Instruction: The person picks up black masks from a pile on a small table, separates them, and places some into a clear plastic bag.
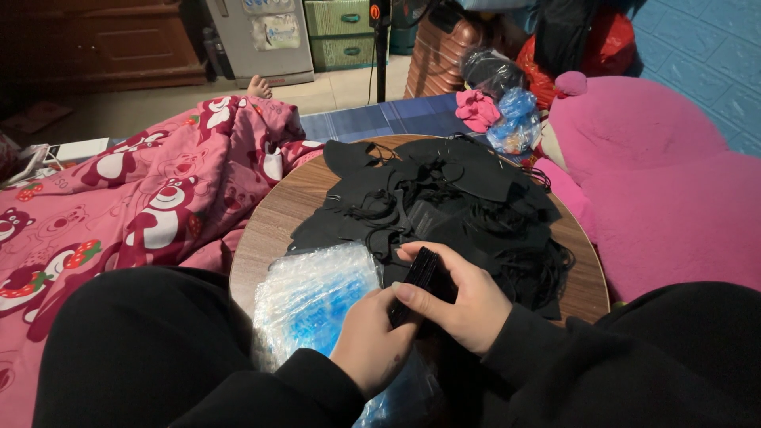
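Observation:
Both my hands meet over the near edge of a round wooden table [273, 226]. My left hand [372, 341] and my right hand [460, 297] together grip a folded black face mask [420, 277], fingers wrapped around it. Behind it a large heap of black masks with ear loops [444, 202] covers the table's middle and right. A stack of clear plastic bags with blue print [317, 297] lies at the table's near left, under my left wrist.
A pink blanket with bear figures [143, 206] lies to the left, with someone's foot [258, 85] at its far end. A big pink plush [650, 174] sits on the right. Filled plastic bags [511, 119], a suitcase [440, 51] and crates stand behind.

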